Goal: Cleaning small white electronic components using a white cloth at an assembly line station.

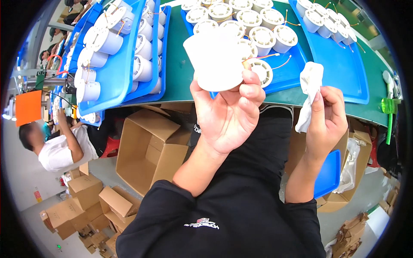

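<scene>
Raised in front of me, my left hand [230,107] has its fingers wrapped round the lower part of a white cylindrical plastic housing [215,60]. Its smooth side and rounded edge face me, and glare washes out part of it. To the right, my right hand [327,114] pinches a crumpled white cloth [310,81] between thumb and fingers. The cloth hangs apart from the housing. Behind the held housing, a blue tray [297,64] carries several similar white housings with slotted round tops and thin coloured wires.
Stacked blue trays [124,92] full of white housings stand on the left of the green table [178,56]. Another blue tray [344,73] lies at the right, near a green bottle-like object [389,105]. Below are open cardboard boxes [148,150]. A seated person [64,148] works at far left.
</scene>
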Motion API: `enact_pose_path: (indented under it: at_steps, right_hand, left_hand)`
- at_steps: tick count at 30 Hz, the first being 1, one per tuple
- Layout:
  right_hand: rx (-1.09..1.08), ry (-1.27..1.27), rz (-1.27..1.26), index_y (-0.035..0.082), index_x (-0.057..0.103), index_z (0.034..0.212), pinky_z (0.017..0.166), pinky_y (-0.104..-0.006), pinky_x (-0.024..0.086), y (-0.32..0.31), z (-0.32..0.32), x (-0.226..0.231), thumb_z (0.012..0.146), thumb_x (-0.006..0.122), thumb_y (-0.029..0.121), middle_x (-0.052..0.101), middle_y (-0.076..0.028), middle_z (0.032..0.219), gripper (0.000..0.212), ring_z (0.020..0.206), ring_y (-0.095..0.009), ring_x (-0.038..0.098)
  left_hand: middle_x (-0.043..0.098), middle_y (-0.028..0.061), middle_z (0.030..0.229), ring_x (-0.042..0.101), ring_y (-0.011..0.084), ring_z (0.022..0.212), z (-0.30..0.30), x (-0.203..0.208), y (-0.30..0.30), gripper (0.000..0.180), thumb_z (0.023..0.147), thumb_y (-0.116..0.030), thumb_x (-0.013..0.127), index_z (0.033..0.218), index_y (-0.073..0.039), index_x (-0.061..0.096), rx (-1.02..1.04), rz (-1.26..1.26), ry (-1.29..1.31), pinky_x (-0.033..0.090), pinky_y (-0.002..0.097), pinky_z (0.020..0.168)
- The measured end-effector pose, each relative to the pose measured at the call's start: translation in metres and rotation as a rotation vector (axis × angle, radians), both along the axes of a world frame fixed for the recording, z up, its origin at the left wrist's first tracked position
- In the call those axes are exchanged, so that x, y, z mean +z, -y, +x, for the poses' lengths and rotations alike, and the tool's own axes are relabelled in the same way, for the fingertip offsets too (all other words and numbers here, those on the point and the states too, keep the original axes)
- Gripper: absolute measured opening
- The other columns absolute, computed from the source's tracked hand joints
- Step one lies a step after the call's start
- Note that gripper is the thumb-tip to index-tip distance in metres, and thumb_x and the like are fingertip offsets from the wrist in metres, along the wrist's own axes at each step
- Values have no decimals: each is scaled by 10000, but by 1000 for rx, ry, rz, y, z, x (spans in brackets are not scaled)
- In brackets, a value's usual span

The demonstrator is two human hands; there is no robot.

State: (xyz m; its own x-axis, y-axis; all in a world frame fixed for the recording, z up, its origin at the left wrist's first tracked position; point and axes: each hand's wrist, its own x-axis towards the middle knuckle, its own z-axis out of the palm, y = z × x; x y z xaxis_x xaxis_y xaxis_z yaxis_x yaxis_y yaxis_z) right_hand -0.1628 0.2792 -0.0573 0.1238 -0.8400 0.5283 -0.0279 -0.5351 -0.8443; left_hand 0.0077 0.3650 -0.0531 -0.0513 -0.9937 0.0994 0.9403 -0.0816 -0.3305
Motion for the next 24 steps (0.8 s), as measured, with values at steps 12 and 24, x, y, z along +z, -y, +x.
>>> enact_pose_path:
  at_steps: [12, 24]
  right_hand:
    - [15, 23, 14, -56, 612, 921, 672, -209, 431, 2, -12, -4, 851, 633, -58, 565, -74, 923, 73, 769, -95, 522]
    - [-165, 99, 108, -53, 599, 961, 720, -218, 433, -5, -75, -22, 876, 602, -34, 544, -69, 985, 88, 822, -103, 526]
  left_hand:
    - [529, 71, 1014, 530, 169, 846, -4, -4, 10, 611, 814, -376, 681, 1243, 19, 498, -18, -89, 62, 537, 273, 735]
    - [625, 126, 879, 632, 262, 817, 12, 60, 115, 456, 664, -226, 772, 1037, 17, 672, 603, -625, 2932, 511, 318, 756]
